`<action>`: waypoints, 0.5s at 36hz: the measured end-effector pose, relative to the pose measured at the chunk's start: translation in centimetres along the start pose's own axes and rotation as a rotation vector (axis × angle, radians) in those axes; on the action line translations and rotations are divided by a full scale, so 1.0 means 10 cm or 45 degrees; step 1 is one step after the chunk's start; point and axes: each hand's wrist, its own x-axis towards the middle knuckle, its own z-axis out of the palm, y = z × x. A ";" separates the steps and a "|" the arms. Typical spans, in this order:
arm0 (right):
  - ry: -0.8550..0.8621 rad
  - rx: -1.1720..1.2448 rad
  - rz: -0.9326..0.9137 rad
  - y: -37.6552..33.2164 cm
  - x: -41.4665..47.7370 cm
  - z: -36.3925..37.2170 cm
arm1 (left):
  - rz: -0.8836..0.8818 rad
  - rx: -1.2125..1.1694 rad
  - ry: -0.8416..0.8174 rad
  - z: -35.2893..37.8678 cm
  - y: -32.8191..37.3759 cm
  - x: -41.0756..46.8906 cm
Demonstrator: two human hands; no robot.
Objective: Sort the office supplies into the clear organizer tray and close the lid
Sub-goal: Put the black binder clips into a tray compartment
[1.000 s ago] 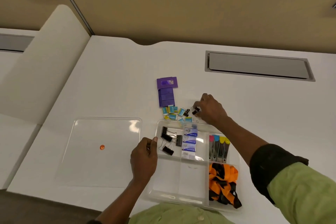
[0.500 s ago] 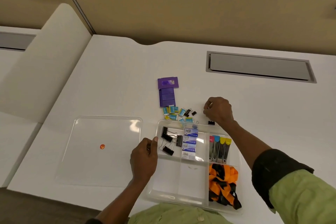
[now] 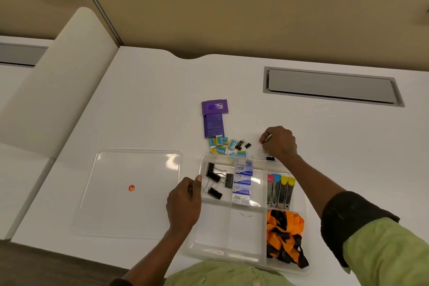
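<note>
The clear organizer tray (image 3: 212, 223) lies at the desk's near edge. It holds large black binder clips (image 3: 216, 181), white-blue staple boxes (image 3: 242, 183), colour-tipped markers (image 3: 279, 190) and an orange-black lanyard (image 3: 284, 234). My left hand (image 3: 185, 202) grips the tray's left rim, thumb on top. My right hand (image 3: 279, 143) hovers just beyond the tray's far rim, fingers curled on a small binder clip that is mostly hidden. Another small black clip (image 3: 270, 158) lies under that hand. The clear lid (image 3: 139, 211) lies flat to the tray's left.
Beyond the tray lie a purple box (image 3: 213, 118), several small teal packets (image 3: 221, 144) and two small black clips (image 3: 242, 145). An orange dot (image 3: 131, 187) marks the lid. A grey cable hatch (image 3: 332, 86) sits far right. A tan partition backs the desk.
My right hand has moved to the right, away from the pile of small clips. A small black clip now lies by the tray's far rim. The left hand has stayed on the rim.
</note>
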 end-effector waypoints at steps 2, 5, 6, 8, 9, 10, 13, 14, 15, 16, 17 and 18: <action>0.014 0.003 0.016 0.00 -0.03 -0.03 | -0.004 0.004 -0.001 0.00 0.01 0.00; 0.040 0.029 0.018 -0.04 -0.09 -0.11 | -0.008 0.006 0.001 0.00 0.00 -0.01; 0.050 0.045 0.009 -0.08 -0.13 -0.15 | -0.011 0.005 0.000 0.00 0.00 -0.01; 0.068 0.088 -0.030 -0.19 -0.24 -0.26 | -0.006 0.003 0.000 0.00 -0.01 -0.01; 0.075 0.112 -0.062 -0.26 -0.32 -0.32 | -0.003 0.003 -0.002 0.00 -0.01 0.00; 0.073 0.144 -0.097 -0.35 -0.42 -0.37 | -0.002 0.002 -0.006 0.00 -0.01 0.00; -0.025 0.238 -0.229 -0.67 -0.80 -0.46 | 0.004 -0.001 -0.009 0.00 -0.01 -0.01; -0.080 0.237 -0.281 -0.78 -0.94 -0.44 | 0.012 -0.008 -0.013 0.00 -0.01 0.00; -0.137 0.226 -0.331 -0.87 -1.08 -0.39 | 0.013 -0.014 -0.016 0.01 -0.02 0.00; -0.192 0.211 -0.373 -0.94 -1.21 -0.32 | 0.010 -0.019 -0.014 0.02 -0.03 0.01; -0.243 0.192 -0.403 -1.00 -1.32 -0.24 | 0.005 -0.021 -0.015 0.02 -0.04 0.01; -0.281 0.170 -0.422 -1.04 -1.41 -0.14 | 0.006 -0.020 -0.015 0.02 -0.04 0.01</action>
